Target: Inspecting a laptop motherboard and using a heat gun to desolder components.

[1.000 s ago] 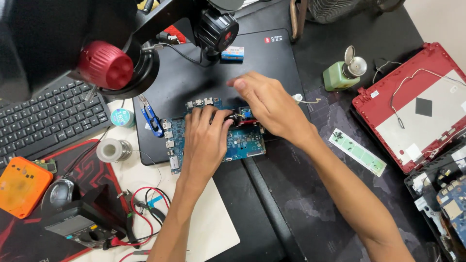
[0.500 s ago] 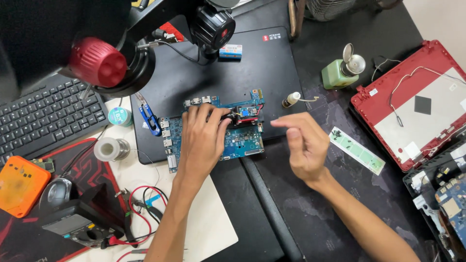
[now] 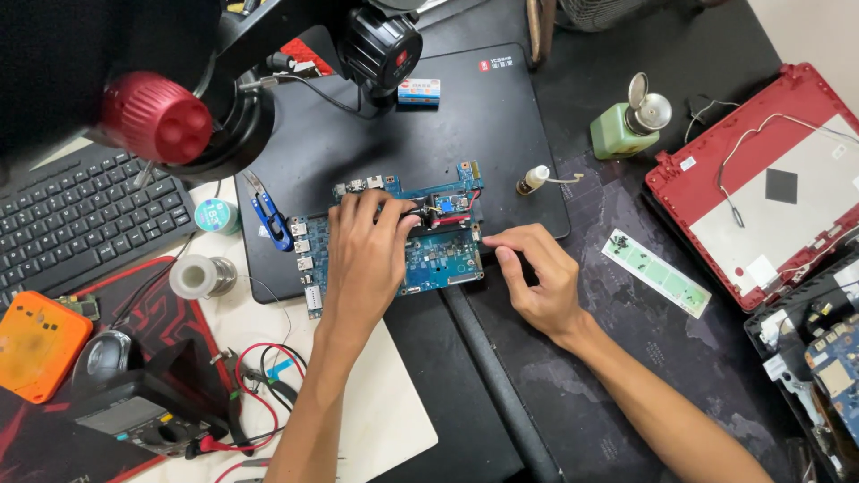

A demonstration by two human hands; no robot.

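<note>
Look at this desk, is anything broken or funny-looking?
Yes. A red laptop on the right lies opened up, its wire loose across the inside of the case. Its blue circuit board sits bare on the black mat, with the left hand pressing on it and the right hand touching its edge.

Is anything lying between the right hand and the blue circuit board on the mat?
Nothing visible does. The right hand rests at the right edge of the blue circuit board, its fingertips at that edge, with only bare black mat around them. The left hand already lies flat on the board.
</note>
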